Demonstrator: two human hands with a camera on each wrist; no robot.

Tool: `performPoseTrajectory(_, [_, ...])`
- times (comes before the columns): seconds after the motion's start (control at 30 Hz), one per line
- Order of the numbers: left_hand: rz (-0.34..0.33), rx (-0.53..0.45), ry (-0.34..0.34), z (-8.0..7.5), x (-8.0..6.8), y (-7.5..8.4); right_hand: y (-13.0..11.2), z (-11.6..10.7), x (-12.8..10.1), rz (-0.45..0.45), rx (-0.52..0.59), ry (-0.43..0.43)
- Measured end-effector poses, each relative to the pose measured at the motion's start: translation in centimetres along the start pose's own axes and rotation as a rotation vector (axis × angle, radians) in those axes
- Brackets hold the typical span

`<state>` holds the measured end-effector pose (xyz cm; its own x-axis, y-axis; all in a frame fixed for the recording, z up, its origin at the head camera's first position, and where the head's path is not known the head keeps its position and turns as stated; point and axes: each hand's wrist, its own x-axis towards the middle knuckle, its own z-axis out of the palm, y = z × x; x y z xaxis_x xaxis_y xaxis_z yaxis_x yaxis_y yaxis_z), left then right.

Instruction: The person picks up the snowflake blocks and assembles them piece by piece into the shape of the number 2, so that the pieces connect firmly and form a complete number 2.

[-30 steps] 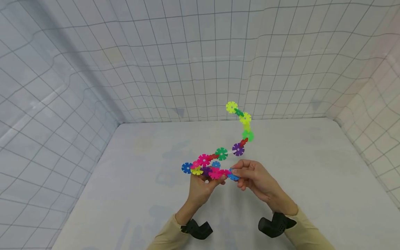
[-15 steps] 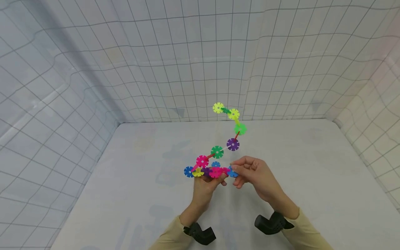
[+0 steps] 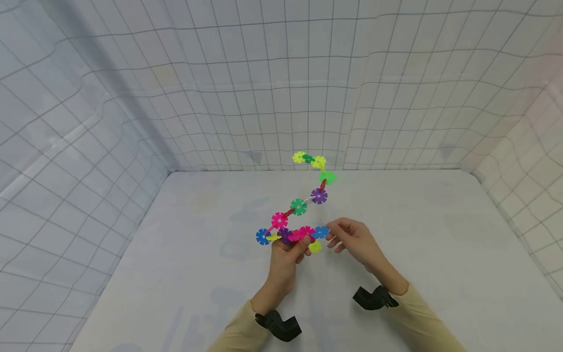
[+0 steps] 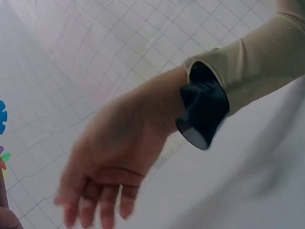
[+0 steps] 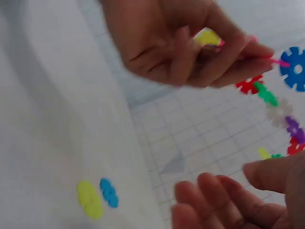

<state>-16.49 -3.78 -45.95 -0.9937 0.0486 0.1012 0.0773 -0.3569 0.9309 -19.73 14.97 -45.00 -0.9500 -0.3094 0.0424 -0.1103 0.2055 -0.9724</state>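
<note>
Hands met in mid-air above the white table, and between them you held a chain of snowflake discs. Your left hand gripped the near end of the chain, fingers and thumb curled round a cluster of pink, purple and yellow discs; the right wrist view showed that same curl, with a yellow disc tucked behind the fingertips. A dark blue disc stuck out to the left of your grip, and a lighter blue disc sat at the right end of the cluster.

Your right hand was just beside that lighter blue disc, fingers loosely bent and a little apart. From the head view I could not tell whether the fingertips touched it; the right wrist view showed them relaxed and holding nothing.

The chain's long axis ran up and away from you, leaning to the right: from the cluster it climbed through a pink disc, a green one and a purple one, then hooked back left at the top, ending in a yellow-green disc in front of the gridded back wall.

In the right wrist view a yellow disc and a blue disc lay side by side on the table, touching or nearly so.
</note>
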Motion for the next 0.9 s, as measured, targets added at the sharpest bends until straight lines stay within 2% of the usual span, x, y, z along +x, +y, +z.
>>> performPoseTrajectory(0.13, [0.014, -0.007, 0.019, -0.2, 0.1, 0.3, 2.7, 0.9, 1.0, -0.016, -0.334, -0.057])
performPoseTrajectory(0.27, [0.049, 0.000, 0.015, -0.4, 0.2, 0.7, 4.4, 2.1, 1.8, -0.021, -0.492, -0.073])
performPoseTrajectory(0.43, [0.097, 0.015, 0.016, -0.7, 0.3, 1.4, 5.0, 3.1, 2.2, -0.009, -0.588, -0.028])
performPoseTrajectory(0.6, [0.113, 0.035, 0.037, -0.9, 0.4, 2.1, 4.7, 3.4, 2.1, -0.005, -0.638, -0.019])
performPoseTrajectory(0.9, [0.087, 0.048, 0.072, -1.0, 0.4, 2.6, 4.4, 2.2, 1.7, 0.010, -0.554, -0.078])
